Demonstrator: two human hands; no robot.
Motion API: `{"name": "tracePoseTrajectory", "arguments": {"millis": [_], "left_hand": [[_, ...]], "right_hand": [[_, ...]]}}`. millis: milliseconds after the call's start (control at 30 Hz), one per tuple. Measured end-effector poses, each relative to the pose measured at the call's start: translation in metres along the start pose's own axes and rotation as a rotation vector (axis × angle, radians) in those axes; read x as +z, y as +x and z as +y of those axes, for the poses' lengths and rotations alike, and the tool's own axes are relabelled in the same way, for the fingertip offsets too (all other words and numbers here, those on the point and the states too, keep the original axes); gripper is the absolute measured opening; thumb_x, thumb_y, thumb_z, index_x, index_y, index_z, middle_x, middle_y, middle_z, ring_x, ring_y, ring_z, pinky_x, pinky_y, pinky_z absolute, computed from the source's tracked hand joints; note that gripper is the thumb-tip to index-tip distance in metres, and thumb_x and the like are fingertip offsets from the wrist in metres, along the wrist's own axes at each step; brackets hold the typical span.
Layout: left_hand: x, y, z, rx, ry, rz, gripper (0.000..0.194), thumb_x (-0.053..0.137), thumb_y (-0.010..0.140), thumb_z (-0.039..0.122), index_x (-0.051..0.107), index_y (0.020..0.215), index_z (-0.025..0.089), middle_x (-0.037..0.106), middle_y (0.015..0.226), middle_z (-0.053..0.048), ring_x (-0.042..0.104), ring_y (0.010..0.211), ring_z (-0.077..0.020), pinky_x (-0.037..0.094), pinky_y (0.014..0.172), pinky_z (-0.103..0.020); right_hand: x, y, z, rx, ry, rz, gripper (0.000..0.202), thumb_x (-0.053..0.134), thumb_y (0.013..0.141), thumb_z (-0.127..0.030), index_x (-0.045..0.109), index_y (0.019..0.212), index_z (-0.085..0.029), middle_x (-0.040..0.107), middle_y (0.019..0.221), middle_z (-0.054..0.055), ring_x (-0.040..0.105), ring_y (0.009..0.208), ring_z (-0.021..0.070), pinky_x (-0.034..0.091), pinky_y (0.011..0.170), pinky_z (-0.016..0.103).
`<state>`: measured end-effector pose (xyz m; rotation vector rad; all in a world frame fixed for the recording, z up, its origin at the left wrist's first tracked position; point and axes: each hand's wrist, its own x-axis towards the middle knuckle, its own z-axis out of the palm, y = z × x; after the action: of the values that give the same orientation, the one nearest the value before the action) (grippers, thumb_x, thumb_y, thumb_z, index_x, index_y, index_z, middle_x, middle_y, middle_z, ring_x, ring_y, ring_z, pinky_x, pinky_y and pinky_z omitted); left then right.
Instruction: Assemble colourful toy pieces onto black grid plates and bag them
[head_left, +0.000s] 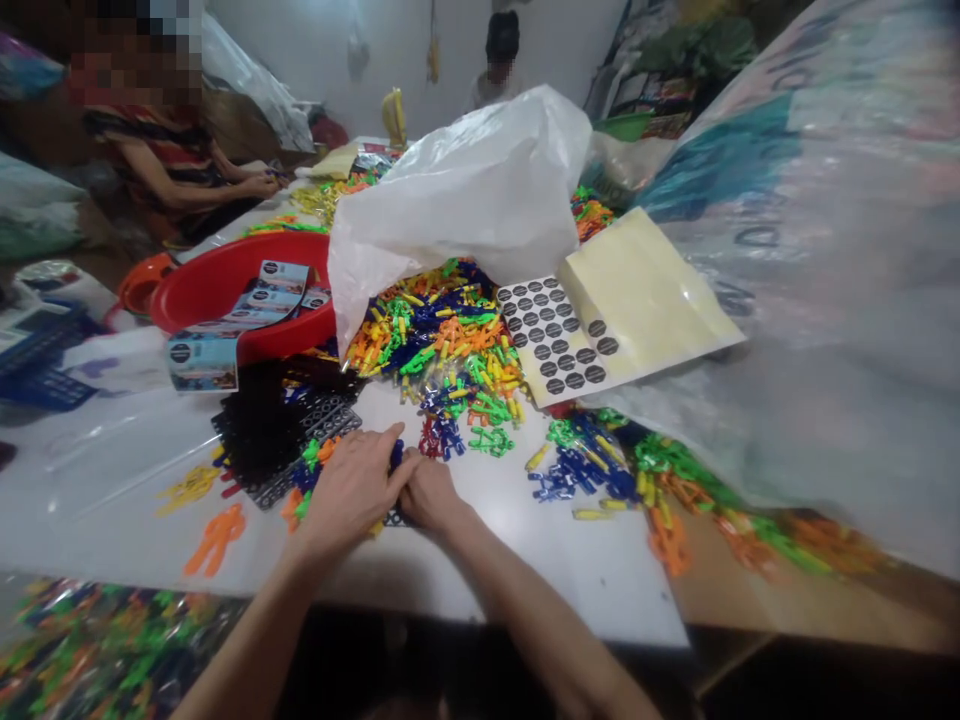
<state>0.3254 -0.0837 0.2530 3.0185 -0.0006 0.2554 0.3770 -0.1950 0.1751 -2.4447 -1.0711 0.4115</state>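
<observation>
My left hand (pixel 351 478) lies over a black perforated plastic piece (pixel 394 518) near the front of the white table. Its thumb and index finger close around a small dark blue plastic piece (pixel 397 454). Against the left thumb, my right hand (pixel 432 492) is closed with its fingers curled; what it grips is hidden. Green and orange plastic pieces (pixel 310 455) stick out beside my left hand. Just behind lies a stack of black perforated pieces (pixel 262 430). Small red and blue figures (pixel 442 437) and a green one (pixel 491 441) rest beyond my right hand.
A white plastic bag (pixel 465 205) spills a heap of coloured figures (pixel 450 335). To its right lies a sheet of round black stickers (pixel 551 335). A red basin (pixel 225 275) holds printed cards (pixel 274 297). One large bag (pixel 832 300) fills the right side. Two people sit farther back.
</observation>
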Motion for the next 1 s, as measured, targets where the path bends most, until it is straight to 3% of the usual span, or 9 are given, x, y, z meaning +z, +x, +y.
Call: {"name": "tracePoseTrajectory", "arguments": {"millis": [233,467,600,733,800,900,1000], "left_hand": [[0.003,-0.003,0.007,0.028,0.015,-0.026,0.038,0.039,0.094,0.036,0.059,0.118,0.015,0.068,0.104,-0.011,0.06,0.101,-0.0255,0.04,0.098,-0.044],[0.014,-0.004,0.001,0.093,0.18,0.039,0.03,0.039,0.09,0.018,0.065,0.099,0.007,0.063,0.113,-0.021,0.053,0.116,-0.0303,0.039,0.101,-0.043],[0.006,-0.004,-0.003,0.088,0.179,0.011,0.029,0.038,0.089,0.014,0.065,0.099,0.01,0.066,0.105,-0.016,0.058,0.104,-0.0285,0.043,0.094,-0.043],[0.0,-0.003,0.002,-0.006,0.118,-0.033,0.033,0.035,0.091,0.017,0.061,0.11,0.012,0.066,0.102,-0.012,0.06,0.098,-0.0254,0.042,0.094,-0.042],[0.0,-0.001,0.003,-0.038,0.095,-0.043,0.033,0.034,0.09,0.016,0.061,0.108,0.013,0.067,0.1,-0.011,0.06,0.098,-0.0245,0.042,0.094,-0.04],[0.002,0.001,0.0,-0.071,0.075,-0.049,0.032,0.034,0.089,0.016,0.064,0.101,0.014,0.067,0.097,-0.011,0.061,0.096,-0.0241,0.043,0.092,-0.039],[0.005,0.004,-0.003,-0.139,0.086,-0.024,0.03,0.036,0.088,0.017,0.065,0.097,0.013,0.068,0.094,-0.011,0.062,0.094,-0.0242,0.044,0.091,-0.039]], "right_hand": [[0.007,-0.007,0.002,0.005,0.001,0.057,0.025,0.04,0.089,-0.02,0.054,0.11,-0.015,0.063,0.105,0.01,0.062,0.089,0.0209,0.047,0.07,0.028],[0.003,-0.005,-0.008,0.019,-0.081,0.019,0.023,0.045,0.087,-0.017,0.056,0.106,-0.013,0.063,0.101,0.011,0.06,0.093,0.0228,0.047,0.072,0.03],[-0.034,0.008,0.021,-0.12,0.029,-0.081,0.022,0.052,0.086,-0.018,0.059,0.107,-0.018,0.065,0.104,0.006,0.061,0.091,0.0171,0.046,0.076,0.024],[-0.084,0.032,0.067,0.158,-0.16,0.183,0.03,0.042,0.087,-0.008,0.057,0.113,-0.014,0.059,0.115,0.012,0.057,0.1,0.0205,0.045,0.079,0.027],[-0.098,0.042,0.078,0.209,-0.259,0.199,0.031,0.038,0.086,-0.004,0.058,0.108,-0.012,0.056,0.117,0.016,0.054,0.104,0.0239,0.044,0.078,0.03],[-0.094,0.038,0.074,0.151,-0.257,0.188,0.022,0.044,0.085,-0.009,0.059,0.1,-0.014,0.059,0.11,0.013,0.056,0.096,0.0226,0.044,0.074,0.029],[-0.069,0.006,0.055,0.146,0.048,0.272,0.012,0.058,0.081,-0.023,0.058,0.091,-0.016,0.062,0.086,0.006,0.057,0.075,0.0176,0.041,0.064,0.025]]}}
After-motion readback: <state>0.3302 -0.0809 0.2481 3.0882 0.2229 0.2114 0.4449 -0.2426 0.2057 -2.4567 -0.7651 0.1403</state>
